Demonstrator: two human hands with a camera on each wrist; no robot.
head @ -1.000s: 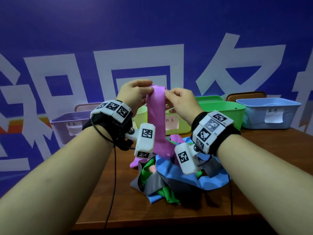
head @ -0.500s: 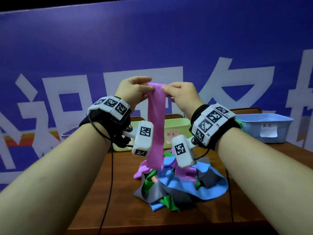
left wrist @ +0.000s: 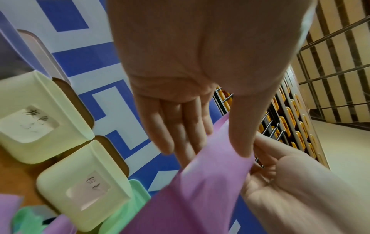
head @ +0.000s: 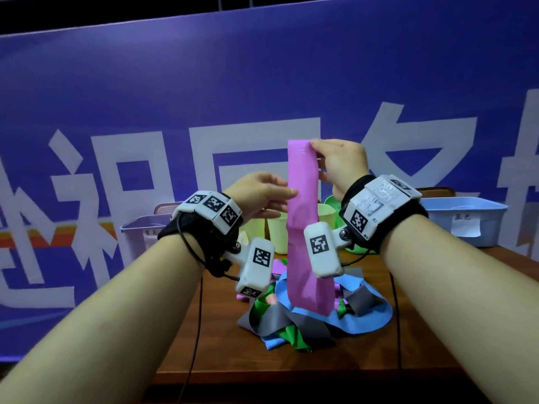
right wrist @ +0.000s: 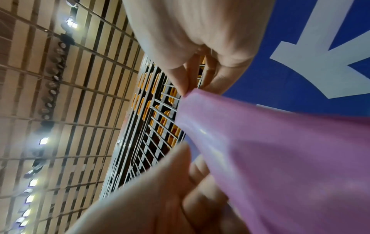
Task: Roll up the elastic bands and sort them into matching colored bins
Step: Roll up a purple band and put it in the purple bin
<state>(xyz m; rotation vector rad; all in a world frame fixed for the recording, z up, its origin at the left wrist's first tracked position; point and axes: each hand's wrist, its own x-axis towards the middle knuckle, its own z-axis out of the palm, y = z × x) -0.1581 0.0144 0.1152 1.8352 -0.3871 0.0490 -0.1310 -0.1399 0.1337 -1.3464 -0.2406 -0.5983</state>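
A long pink elastic band [head: 302,228] hangs upright in front of me, its lower end over the pile of bands [head: 315,322]. My right hand [head: 315,147] pinches the band's top edge, and the right wrist view shows its fingertips [right wrist: 188,90] closed on a corner of the pink band [right wrist: 280,158]. My left hand [head: 287,193] is lower, at the band's left edge. In the left wrist view the pink band [left wrist: 200,190] runs between the left thumb [left wrist: 240,142] and the straight fingers [left wrist: 180,134].
The pile of grey, blue, green and pink bands lies on the brown table [head: 408,345]. Along the back stand a purple bin [head: 140,231], pale yellow bins [head: 280,231], a green bin [head: 332,205] and a blue bin [head: 466,220]. A blue banner stands behind them.
Both hands held the band's top edge before. Now the right hand has lifted that edge higher and the left hand has moved down along the band's left side.
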